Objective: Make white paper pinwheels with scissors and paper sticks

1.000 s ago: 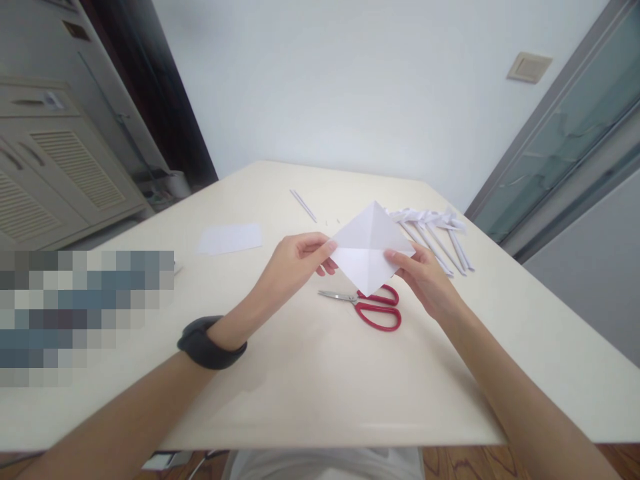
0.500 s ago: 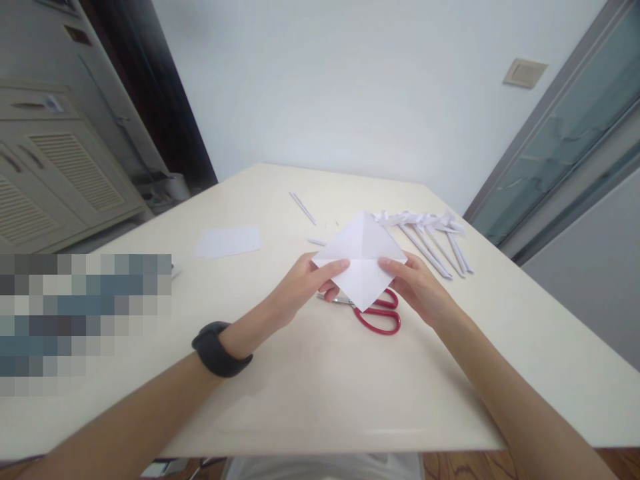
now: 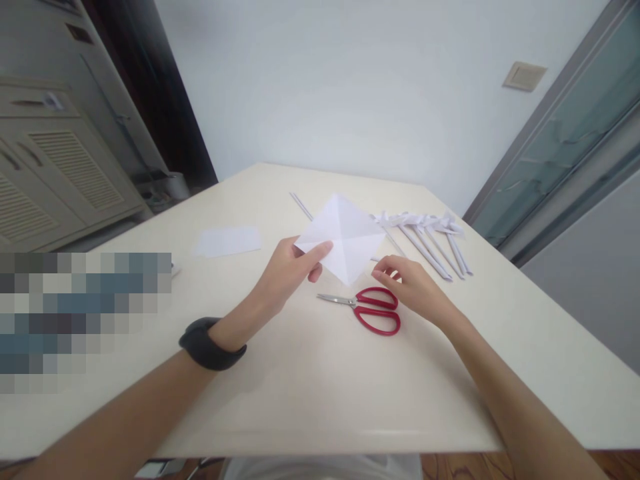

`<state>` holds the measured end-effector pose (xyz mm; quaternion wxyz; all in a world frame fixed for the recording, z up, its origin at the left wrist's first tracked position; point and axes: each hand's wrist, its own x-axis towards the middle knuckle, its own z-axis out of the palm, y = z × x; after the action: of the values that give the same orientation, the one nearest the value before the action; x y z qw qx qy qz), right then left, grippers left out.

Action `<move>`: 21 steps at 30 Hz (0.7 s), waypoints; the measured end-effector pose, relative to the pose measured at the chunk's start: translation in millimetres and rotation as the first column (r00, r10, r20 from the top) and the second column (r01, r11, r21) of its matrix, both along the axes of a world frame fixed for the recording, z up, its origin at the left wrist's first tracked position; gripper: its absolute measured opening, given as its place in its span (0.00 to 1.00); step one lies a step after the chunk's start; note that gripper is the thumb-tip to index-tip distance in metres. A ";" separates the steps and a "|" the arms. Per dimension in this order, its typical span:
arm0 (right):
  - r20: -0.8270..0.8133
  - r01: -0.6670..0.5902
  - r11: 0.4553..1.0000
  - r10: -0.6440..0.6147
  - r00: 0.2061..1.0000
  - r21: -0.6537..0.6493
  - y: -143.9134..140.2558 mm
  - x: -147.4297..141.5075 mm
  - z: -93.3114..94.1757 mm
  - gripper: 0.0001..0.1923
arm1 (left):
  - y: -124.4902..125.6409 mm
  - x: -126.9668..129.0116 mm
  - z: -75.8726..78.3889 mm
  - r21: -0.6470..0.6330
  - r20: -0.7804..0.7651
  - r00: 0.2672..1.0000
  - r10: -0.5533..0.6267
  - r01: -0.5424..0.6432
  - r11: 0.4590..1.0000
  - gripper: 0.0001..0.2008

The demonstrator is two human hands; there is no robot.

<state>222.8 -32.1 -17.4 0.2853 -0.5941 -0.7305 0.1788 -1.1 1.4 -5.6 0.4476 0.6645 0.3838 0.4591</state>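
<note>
One hand, the left (image 3: 293, 267), pinches the paper (image 3: 343, 237); right (image 3: 407, 287) hangs loose near scissors (image 3: 367, 308) — crease along existing folds

Both forearms are bare, with no sleeves visible. Left hand (image 3: 287, 273): a wide black band (image 3: 210, 345) encircles the wrist directly behind it. Right hand (image 3: 415, 288): no band, ring or glove visible on it.
</note>
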 end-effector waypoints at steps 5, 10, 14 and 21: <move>0.071 -0.153 0.974 0.167 0.983 -0.167 -9.4 -3.7 -0.5 0.08 | 2.4 -0.3 -0.4 -0.001 0.027 0.999 0.045 -0.045 0.999 0.13; 0.139 -0.179 0.952 0.218 0.966 -0.248 -9.8 -1.0 -7.6 0.10 | 1.2 0.2 1.7 -0.016 0.057 0.996 0.065 -0.064 0.998 0.13; 0.184 -0.171 0.951 0.222 0.957 -0.257 -8.0 -0.6 -10.0 0.08 | 1.2 0.5 2.1 -0.028 0.070 0.995 0.076 -0.074 0.997 0.13; 0.212 -0.170 0.969 0.207 0.955 -0.177 -8.0 -9.5 -11.4 0.06 | 4.1 -1.8 -2.1 -0.006 0.015 0.994 0.112 -0.112 0.994 0.18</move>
<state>213.3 -40.1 -28.8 0.1332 -0.5588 -0.7955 0.1928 -2.9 5.5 -7.7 0.4257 0.6375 0.4181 0.4874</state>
